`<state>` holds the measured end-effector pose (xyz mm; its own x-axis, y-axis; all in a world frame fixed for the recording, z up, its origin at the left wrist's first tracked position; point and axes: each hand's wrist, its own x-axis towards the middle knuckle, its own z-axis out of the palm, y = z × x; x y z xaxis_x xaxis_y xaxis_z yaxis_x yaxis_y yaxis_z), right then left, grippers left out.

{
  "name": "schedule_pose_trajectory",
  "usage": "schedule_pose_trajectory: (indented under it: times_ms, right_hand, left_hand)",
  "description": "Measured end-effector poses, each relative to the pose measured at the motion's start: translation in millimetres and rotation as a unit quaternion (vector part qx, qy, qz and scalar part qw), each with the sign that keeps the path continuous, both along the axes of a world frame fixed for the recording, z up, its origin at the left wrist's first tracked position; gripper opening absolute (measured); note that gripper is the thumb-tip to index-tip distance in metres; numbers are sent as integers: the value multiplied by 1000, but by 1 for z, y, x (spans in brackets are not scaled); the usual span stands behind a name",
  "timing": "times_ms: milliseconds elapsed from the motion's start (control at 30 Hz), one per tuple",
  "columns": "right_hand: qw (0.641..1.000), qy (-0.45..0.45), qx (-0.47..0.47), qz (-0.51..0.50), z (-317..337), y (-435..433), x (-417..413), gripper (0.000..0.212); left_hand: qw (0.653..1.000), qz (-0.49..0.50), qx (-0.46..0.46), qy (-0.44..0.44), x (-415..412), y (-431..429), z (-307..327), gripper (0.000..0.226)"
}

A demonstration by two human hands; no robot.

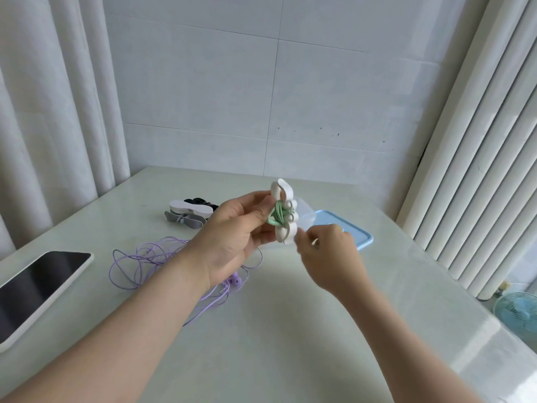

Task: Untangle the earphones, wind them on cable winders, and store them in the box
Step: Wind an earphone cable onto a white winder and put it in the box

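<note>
**While the left hand holds a winder, the right works at its lower end**

While the left hand [232, 228] is raised over the table [276, 330], its thumb and fingers clamp the white winder [286, 216] and hold it roughly upright. The green earphones [278, 217] are bundled around the winder's middle. The right hand [328, 251] is just beside the winder's lower end with its fingertips curled together. It is blurred, so I cannot tell whether they pinch a cable end or nothing.

Under the left wrist, the purple earphones [136, 263] lie on the table in loose, tangled loops, with one earbud [236, 282] showing near the forearm. Three more winders, white [190, 207], grey [183, 219] and black [200, 201], sit in a small heap further back on the left. The clear box [305, 212] stands behind the hands, and its blue lid [357, 232] lies flat just beside it on the right. A tablet [37, 289] with a dark screen rests at the table's left edge. A small fan [517, 312] stands beyond the table on the right.
</note>
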<state>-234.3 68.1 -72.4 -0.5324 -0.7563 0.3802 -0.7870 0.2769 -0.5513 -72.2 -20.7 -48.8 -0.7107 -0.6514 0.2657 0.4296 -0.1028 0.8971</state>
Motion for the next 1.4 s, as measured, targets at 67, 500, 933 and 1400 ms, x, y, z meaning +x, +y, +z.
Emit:
schedule_pose_trajectory:
  times_ms: [67,500,933,1400]
  right_hand:
    - [998,30,35,38,-4,-1,13,51]
    - [969,53,-158,183,10,7,42,30]
    - [965,-161,-202,37,13,4,9,26]
    - [899,-375,-198,109,12,0,25,46]
  left_hand:
    - [997,77,4,-29,-1,-5,-3,22]
    - [916,287,-200,-198,7,-18,-13,13]
    - [928,59,-262,-260,8,-1,-12,14]
    - [989,7,-100,-107,2,-2,-13,36]
